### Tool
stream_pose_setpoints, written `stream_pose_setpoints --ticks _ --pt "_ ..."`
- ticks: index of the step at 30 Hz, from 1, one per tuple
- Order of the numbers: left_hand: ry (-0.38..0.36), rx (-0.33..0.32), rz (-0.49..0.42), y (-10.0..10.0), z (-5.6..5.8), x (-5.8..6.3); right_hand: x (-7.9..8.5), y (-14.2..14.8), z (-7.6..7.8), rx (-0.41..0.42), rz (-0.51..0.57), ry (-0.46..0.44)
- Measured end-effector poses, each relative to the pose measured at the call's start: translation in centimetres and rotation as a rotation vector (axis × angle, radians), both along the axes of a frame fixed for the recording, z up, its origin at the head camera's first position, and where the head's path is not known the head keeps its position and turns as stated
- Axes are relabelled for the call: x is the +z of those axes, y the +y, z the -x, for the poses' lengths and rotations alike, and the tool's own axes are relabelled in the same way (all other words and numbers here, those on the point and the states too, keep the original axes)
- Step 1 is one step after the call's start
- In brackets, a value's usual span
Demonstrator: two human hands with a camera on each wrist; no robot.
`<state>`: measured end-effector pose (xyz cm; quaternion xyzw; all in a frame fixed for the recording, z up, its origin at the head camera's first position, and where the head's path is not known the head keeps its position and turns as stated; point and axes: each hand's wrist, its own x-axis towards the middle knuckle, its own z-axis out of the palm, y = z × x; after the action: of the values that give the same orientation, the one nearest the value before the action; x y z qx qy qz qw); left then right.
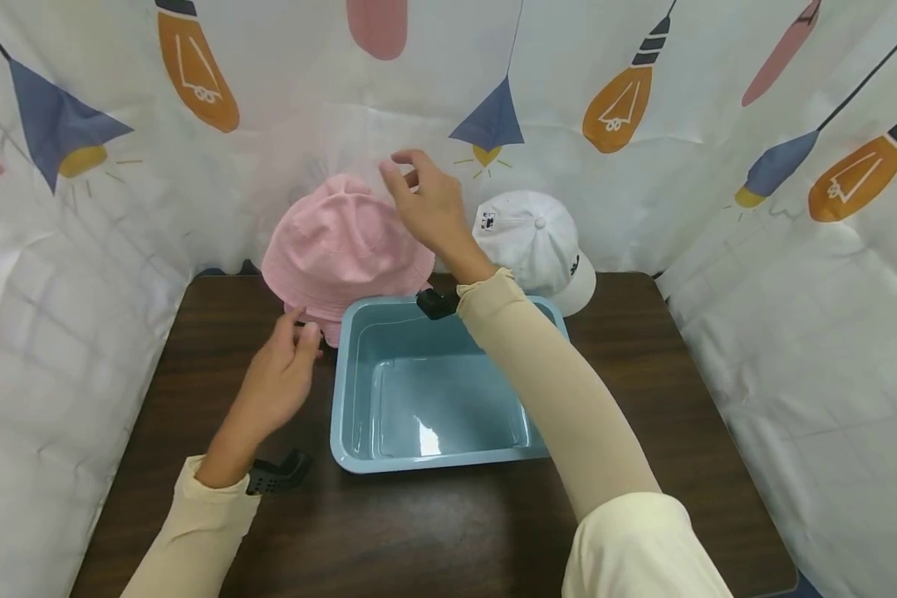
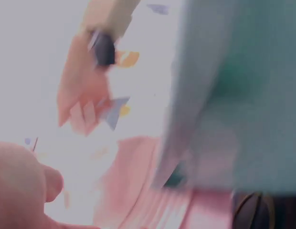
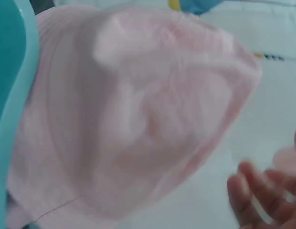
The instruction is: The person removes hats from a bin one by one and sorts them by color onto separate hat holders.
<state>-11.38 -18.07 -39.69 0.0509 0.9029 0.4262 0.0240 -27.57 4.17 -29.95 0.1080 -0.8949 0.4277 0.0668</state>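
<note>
A pink bucket hat point(image 1: 344, 241) stands at the back of the table, its brim against the left rear corner of a blue plastic basin point(image 1: 448, 462). My left hand point(image 1: 275, 386) is at the left of that brim, fingertips right by its lower edge and thumb apart from them. In the left wrist view the pink brim point(image 2: 138, 181) shows beyond the thumb. My right hand point(image 1: 429, 203) is raised above the hat's right side, fingers loosely bent with nothing in them. The right wrist view shows the hat's crown point(image 3: 157, 114) with those fingers point(image 3: 248, 191) apart from it.
A white baseball cap point(image 1: 526, 237) sits behind the basin's right rear corner, partly hidden by my right arm. Behind the dark wooden table point(image 1: 448, 531) hangs a white curtain point(image 1: 284, 83) printed with lamps and bulbs, which also encloses both sides.
</note>
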Motion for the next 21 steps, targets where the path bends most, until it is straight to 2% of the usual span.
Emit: stream_pose_setpoints --ticks 2,4,7,9,11,14,18,21 --pt "0.019 0.086 -0.033 -1.1 1.4 0.4 -0.7 1.1 0.2 -0.079 0.054 -0.098" --pt "-0.003 0.166 -0.106 -2.2 3.0 0.6 -1.6 2.1 0.4 -0.12 0.069 -0.193" --pt "-0.085 0.266 -0.237 -3.8 5.5 0.6 -3.2 3.1 0.8 -0.119 -0.017 -0.309" --pt "-0.138 0.305 -0.301 -4.6 7.0 0.4 -4.3 3.4 1.0 -0.102 -0.093 -0.371" --pt "-0.165 0.323 -0.329 -5.2 8.3 0.2 -5.4 3.6 1.1 -0.089 -0.153 -0.41" --pt "-0.189 0.316 -0.326 -5.5 9.7 -0.2 -6.8 3.5 1.1 -0.095 -0.168 -0.437" --pt "-0.208 0.292 -0.324 -5.3 11.0 -0.7 -8.0 3.4 0.9 -0.124 -0.166 -0.413" --pt "-0.22 0.296 -0.36 -5.1 11.5 -1.0 -8.8 3.3 0.8 -0.147 -0.13 -0.425"
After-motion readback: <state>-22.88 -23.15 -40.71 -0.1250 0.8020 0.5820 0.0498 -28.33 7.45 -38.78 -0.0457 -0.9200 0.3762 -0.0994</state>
